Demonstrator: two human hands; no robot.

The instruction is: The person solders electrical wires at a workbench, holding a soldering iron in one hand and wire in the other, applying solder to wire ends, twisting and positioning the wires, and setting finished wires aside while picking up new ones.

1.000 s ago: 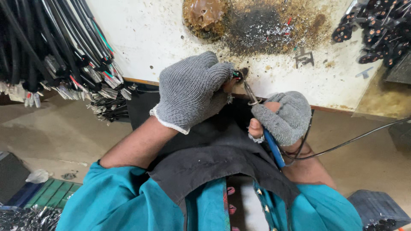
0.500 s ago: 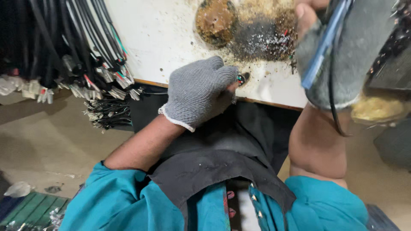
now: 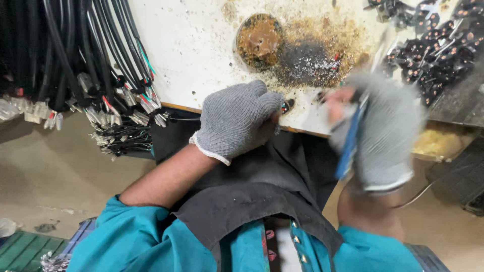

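A small plug [image 3: 286, 106] is pinched at the worktop [image 3: 201, 55] edge by the left hand [image 3: 237, 121], while the blue-handled tool [image 3: 350, 138], clenched in the right hand [image 3: 383, 133], has been brought back down.

Knitted grey cloth glove [image 3: 237, 121]; matt, stained white tabletop [image 3: 196, 45]; glossy black cables [image 3: 65, 45].

Black cables [image 3: 75, 55] with stripped ends hung at the far left of a stained white table [image 3: 201, 45] (a brown, crusted pot [image 3: 259, 40] sat mid-table); black plugs [image 3: 433, 45] lay heaped far right.

stained white bench [image 3: 201, 45], brown residue pot [image 3: 259, 40], black connectors [image 3: 433, 50], cable bundle [image 3: 91, 65]
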